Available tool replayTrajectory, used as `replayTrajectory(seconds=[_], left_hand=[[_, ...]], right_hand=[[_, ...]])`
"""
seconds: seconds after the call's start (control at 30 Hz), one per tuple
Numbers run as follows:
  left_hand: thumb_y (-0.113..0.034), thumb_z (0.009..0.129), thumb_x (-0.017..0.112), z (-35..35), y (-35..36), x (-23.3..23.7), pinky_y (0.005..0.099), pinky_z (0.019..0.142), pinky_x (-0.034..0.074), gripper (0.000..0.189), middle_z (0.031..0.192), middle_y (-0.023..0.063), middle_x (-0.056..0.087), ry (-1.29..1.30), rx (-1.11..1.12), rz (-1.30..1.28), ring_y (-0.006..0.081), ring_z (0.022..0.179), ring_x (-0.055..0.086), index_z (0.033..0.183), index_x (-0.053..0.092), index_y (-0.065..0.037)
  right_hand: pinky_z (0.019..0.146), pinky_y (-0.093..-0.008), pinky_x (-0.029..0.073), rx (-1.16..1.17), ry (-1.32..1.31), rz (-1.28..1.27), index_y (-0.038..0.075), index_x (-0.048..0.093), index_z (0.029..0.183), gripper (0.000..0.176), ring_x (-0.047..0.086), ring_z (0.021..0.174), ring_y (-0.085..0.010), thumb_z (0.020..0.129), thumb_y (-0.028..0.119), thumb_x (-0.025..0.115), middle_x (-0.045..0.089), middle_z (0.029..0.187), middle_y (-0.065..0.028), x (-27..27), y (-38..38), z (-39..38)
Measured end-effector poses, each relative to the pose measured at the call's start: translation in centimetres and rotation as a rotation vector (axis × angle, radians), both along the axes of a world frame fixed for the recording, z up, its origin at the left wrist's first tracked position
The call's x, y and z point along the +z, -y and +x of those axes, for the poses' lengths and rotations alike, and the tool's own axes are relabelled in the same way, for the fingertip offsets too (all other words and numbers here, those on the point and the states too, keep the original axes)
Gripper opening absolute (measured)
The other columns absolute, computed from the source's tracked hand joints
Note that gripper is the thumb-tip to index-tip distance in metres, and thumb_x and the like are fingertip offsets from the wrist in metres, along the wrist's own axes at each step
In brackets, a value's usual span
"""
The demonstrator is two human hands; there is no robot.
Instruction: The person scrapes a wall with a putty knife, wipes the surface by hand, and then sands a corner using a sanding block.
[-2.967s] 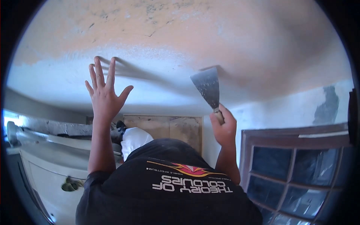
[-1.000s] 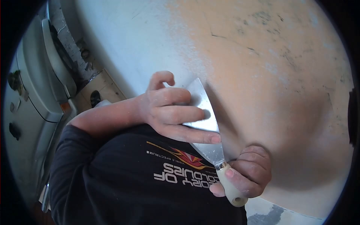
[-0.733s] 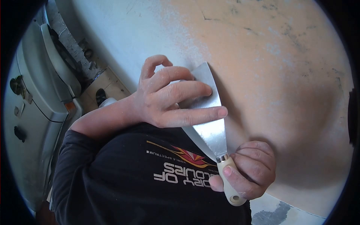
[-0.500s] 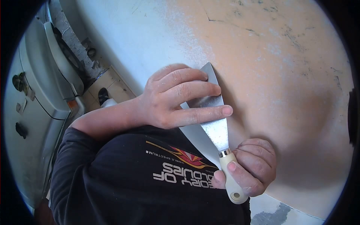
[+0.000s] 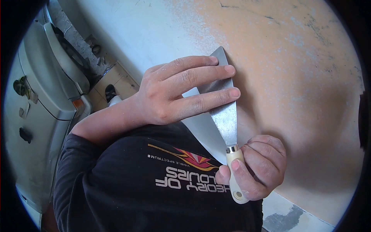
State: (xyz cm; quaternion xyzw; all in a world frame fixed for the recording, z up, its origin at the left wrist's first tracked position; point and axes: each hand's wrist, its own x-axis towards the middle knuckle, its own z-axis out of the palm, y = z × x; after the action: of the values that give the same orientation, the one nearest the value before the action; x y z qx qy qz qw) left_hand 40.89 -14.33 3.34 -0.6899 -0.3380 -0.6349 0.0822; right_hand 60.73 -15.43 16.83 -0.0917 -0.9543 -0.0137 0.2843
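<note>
My right hand (image 5: pixel 266 166) is closed around the smooth cream handle (image 5: pixel 235 185) of a tapered, grey-metal scraper (image 5: pixel 232 133); I judge that this hold leaves the blade (image 5: pixel 227 121) free for my other fingers. The scraper lies between my 2 hands, its blade reaching away from my right fingers. My left hand (image 5: pixel 166 91) has 3 visible fingers stretched across the blade's face, slightly parted, tips near its far edge, presumably steadying it; the thumb is hidden, so I cannot tell whether it pinches from behind. Beyond my left fingertips is the worn, peach-and-white wall (image 5: pixel 278 50); contact between it and the blade is unconfirmed. On the near side of my left fingers is my black, printed shirt (image 5: pixel 116 174).
</note>
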Motion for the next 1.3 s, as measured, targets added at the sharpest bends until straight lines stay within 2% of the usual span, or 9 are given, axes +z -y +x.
replayTrajectory(seconds=[0.13,0.2,0.27,0.33,0.43,0.47,0.77,1.1,1.3], left_hand=[[-0.015,0.070,0.086,0.2,-0.3,-0.4,0.0385,0.084,0.062,0.053,0.125,0.0195,0.065,-0.005,-0.013,-0.002,0.0341,0.103,0.069,0.120,0.069,-0.017],[-0.016,0.069,0.087,0.2,-0.7,-0.7,0.0424,0.088,0.060,0.056,0.129,0.0235,0.062,0.018,-0.021,-0.004,0.0379,0.109,0.067,0.121,0.069,-0.018],[-0.017,0.068,0.088,0.3,-0.6,-0.9,0.0463,0.093,0.057,0.058,0.133,0.0274,0.059,0.042,-0.032,-0.005,0.0418,0.114,0.065,0.123,0.069,-0.019],[-0.027,0.070,0.088,0.2,0.1,-1.0,0.0533,0.105,0.046,0.060,0.142,0.0363,0.048,0.024,0.040,-0.167,0.0485,0.129,0.054,0.126,0.068,-0.020],[-0.038,0.071,0.087,0.4,0.4,-1.5,0.0558,0.111,0.036,0.062,0.148,0.0407,0.036,0.099,-0.068,-0.256,0.0516,0.136,0.044,0.127,0.068,-0.020],[-0.045,0.071,0.083,0.1,0.4,-2.0,0.0585,0.113,0.033,0.065,0.149,0.0389,0.036,0.102,-0.103,-0.261,0.0506,0.139,0.040,0.128,0.067,-0.020],[-0.043,0.066,0.085,0.0,0.2,-2.8,0.0641,0.115,0.026,0.068,0.140,0.0253,0.055,0.074,-0.125,-0.219,0.0507,0.138,0.041,0.128,0.068,-0.020],[-0.041,0.062,0.086,0.3,0.0,-2.9,0.0623,0.115,0.028,0.071,0.140,0.0252,0.055,0.096,-0.127,-0.199,0.0506,0.138,0.042,0.127,0.068,-0.021],[-0.040,0.062,0.089,0.9,-0.5,-3.3,0.0612,0.112,0.035,0.072,0.136,0.0218,0.059,0.123,-0.029,-0.170,0.0464,0.136,0.047,0.126,0.066,-0.017]], right_hand=[[0.051,-0.0269,0.045,0.045,0.005,-0.006,0.014,0.063,0.093,0.019,0.054,0.053,-0.0130,0.082,0.020,0.077,0.055,0.068,-0.0024,0.0,-0.4,0.2],[0.046,-0.0308,0.047,0.099,0.087,0.017,0.007,0.059,0.105,0.026,0.056,0.058,-0.0163,0.087,0.022,0.071,0.057,0.077,-0.0075,0.1,-0.5,0.6],[0.048,-0.0291,0.046,0.082,0.039,0.012,0.009,0.061,0.100,0.023,0.054,0.055,-0.0149,0.083,0.019,0.074,0.056,0.072,-0.0055,-0.3,-0.5,0.3],[0.050,-0.0273,0.044,0.065,-0.014,0.011,0.011,0.063,0.094,0.022,0.053,0.052,-0.0134,0.079,0.016,0.077,0.055,0.068,-0.0036,-0.5,-0.5,0.2],[0.049,-0.0277,0.044,0.050,0.026,0.008,0.009,0.063,0.093,0.021,0.052,0.052,-0.0138,0.078,0.013,0.077,0.055,0.068,-0.0039,-0.3,-0.6,-0.1],[0.049,-0.0282,0.044,0.053,0.024,0.003,0.008,0.063,0.093,0.021,0.052,0.052,-0.0139,0.077,0.013,0.076,0.055,0.068,-0.0040,-0.3,-0.6,-0.3],[0.050,-0.0285,0.044,0.043,0.009,0.001,0.008,0.063,0.093,0.020,0.051,0.052,-0.0140,0.079,0.014,0.076,0.055,0.067,-0.0039,-0.5,-0.2,0.1],[0.045,-0.0271,0.041,0.120,-0.006,0.009,0.009,0.064,0.091,0.017,0.050,0.050,-0.0131,0.078,0.012,0.074,0.051,0.065,-0.0025,-0.7,-1.0,-0.1],[0.041,-0.0252,0.042,0.120,0.052,-0.024,0.006,0.063,0.090,0.016,0.048,0.048,-0.0110,0.078,0.011,0.073,0.049,0.063,-0.0019,-0.5,-2.0,-0.4]])
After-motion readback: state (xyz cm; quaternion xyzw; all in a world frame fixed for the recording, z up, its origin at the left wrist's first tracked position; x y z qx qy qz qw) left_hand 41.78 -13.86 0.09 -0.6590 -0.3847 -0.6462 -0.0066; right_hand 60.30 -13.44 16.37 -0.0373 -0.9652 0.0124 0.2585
